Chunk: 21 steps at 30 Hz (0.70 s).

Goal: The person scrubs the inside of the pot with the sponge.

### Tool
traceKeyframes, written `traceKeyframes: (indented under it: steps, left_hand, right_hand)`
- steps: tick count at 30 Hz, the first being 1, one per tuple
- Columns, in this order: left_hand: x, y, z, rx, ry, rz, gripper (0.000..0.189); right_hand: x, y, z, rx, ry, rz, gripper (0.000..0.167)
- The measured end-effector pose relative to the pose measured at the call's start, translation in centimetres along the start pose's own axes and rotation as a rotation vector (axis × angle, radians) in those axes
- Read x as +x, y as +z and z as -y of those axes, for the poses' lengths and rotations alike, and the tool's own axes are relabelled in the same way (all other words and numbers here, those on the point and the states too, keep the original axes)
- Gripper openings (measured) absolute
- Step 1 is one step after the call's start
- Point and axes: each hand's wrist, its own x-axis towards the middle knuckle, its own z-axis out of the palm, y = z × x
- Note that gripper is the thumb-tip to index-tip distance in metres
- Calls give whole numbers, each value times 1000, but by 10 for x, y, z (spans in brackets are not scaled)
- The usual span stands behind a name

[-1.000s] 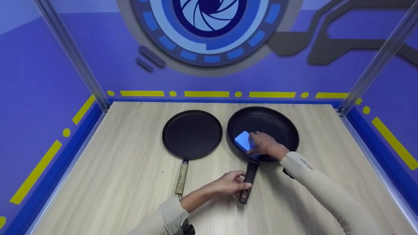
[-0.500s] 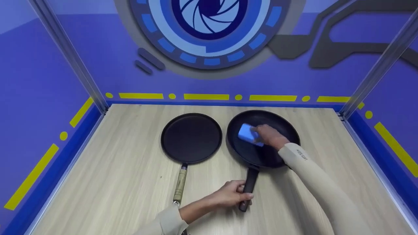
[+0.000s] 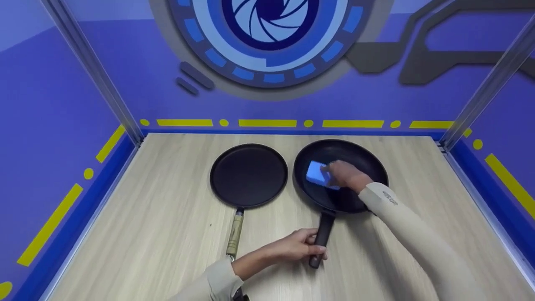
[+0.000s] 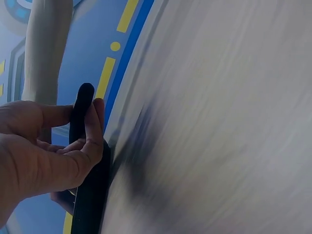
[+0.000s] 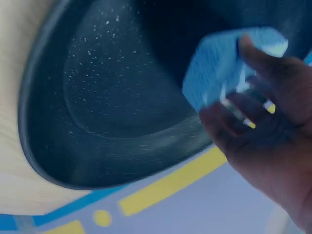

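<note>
My left hand (image 3: 299, 244) grips the dark handle (image 3: 323, 234) of a deep black frying pan (image 3: 307, 198), thumb on one side and fingertips on the other. The left wrist view shows that hand (image 4: 53, 151) pinching the handle near its end. Over the left part of the pan's inside, my right hand (image 3: 345, 174) holds a blue sponge (image 3: 316, 172) down by the surface. Seen from the right wrist, the thumb and fingers of the right hand (image 5: 273, 122) curl round the sponge (image 5: 214, 63). Small pale droplets speckle the pan's bottom (image 5: 117, 83).
A flat black griddle pan (image 3: 249, 175) with a wood-like handle (image 3: 235, 234) lies just left of the frying pan. Both are on a pale wooden table (image 3: 167, 217). Blue-purple panels (image 3: 200, 104) with yellow dashes enclose its back and sides.
The right hand has moved the sponge from the pan's near left edge up toward its middle, and it has shifted slightly since. The left hand keeps its hold on the handle.
</note>
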Motion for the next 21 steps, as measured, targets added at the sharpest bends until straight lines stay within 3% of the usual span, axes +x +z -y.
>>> traceKeyframes:
  steps: [4,7,12,15,21]
  left_hand:
    - [1,-1,1,-15,-22,-12,24]
    - [3,-2,0,7,-42,-25,24]
    - [7,-4,-2,25,-37,3,29]
    - [7,-6,0,10,-27,18,33]
    - [3,-7,4,32,7,49,47]
  right_hand:
    - [-20,-1,18,-46,-121,39,25]
    - [-33,-1,26,-103,-159,33,20]
    - [-39,1,24,-124,-115,-39,15]
    - [-29,4,20,-154,-80,-75,22]
    - [0,5,5,-105,42,-42,34]
